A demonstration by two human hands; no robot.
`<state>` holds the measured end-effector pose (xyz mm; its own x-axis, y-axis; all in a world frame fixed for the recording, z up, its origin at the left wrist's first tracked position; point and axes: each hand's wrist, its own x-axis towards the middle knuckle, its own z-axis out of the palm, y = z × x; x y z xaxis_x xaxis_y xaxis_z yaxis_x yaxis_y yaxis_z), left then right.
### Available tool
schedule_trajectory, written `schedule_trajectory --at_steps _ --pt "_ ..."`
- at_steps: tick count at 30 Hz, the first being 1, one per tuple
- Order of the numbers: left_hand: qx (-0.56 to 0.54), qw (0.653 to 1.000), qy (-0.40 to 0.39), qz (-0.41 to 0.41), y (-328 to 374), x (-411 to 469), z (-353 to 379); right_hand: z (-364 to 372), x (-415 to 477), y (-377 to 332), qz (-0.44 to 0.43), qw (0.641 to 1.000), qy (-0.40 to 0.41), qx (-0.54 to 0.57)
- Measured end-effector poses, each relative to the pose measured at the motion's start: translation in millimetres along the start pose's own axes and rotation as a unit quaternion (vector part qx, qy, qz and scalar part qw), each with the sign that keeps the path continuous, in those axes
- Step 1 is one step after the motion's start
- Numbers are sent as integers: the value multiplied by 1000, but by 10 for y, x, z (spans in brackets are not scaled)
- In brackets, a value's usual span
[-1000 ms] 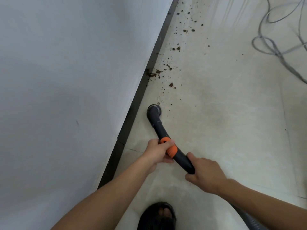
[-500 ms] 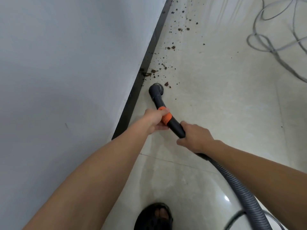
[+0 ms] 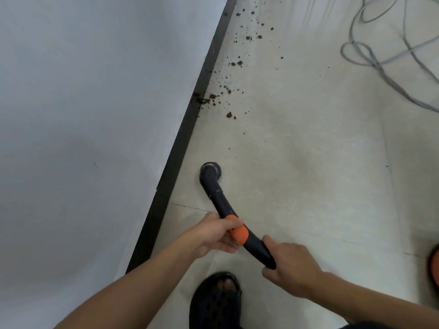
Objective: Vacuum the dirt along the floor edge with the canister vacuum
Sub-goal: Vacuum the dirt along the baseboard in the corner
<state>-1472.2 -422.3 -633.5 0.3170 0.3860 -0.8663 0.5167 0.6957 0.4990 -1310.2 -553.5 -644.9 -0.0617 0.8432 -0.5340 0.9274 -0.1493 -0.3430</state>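
The person's left forearm (image 3: 133, 286) and right forearm (image 3: 370, 298) are bare along all of their visible length, down to the left grip (image 3: 213, 236) and the right grip (image 3: 292, 267). One foot wears a black moulded sandal (image 3: 216, 302) of a clog-like shape, with round holes dotted across its upper and an open cut-out at the front where the toes show. A sliver of dark cloth (image 3: 380, 326) shows at the bottom edge under the right forearm, too little to tell the garment.
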Motion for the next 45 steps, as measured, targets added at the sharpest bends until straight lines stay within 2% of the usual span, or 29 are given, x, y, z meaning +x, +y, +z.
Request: schedule_trajectory --at_steps 3,7,12,15,19,22,29,32,36,39,45 --pt "7 1000 -1 15 103 98 201 -34 -82 129 37 999 20 6" --pt "-3 995 33 93 628 364 467 -390 131 345 92 991 79 60" --pt "-50 987 82 126 1197 603 566 -902 554 554 94 988 89 87" --pt "-35 989 88 110 1104 534 474 -852 481 518 79 990 76 93" --pt "-8 996 56 75 491 189 404 -369 55 424 37 995 39 78" --pt "-32 995 62 71 155 20 367 -148 -38 337 4 999 4 53" --pt "-74 984 113 113 543 255 107 -396 457 112 11 995 61 77" --pt "-73 988 122 65 299 72 -57 -335 388 9 -35 997 20 61" --pt "-72 993 89 24 -129 -208 -239 -182 301 -87 -103 993 -44 25" --pt "-70 992 94 41 -5 -81 -266 -209 436 -52 -90 995 -29 37" --pt "-118 976 162 86 504 245 -256 -423 764 -142 -37 994 29 99"
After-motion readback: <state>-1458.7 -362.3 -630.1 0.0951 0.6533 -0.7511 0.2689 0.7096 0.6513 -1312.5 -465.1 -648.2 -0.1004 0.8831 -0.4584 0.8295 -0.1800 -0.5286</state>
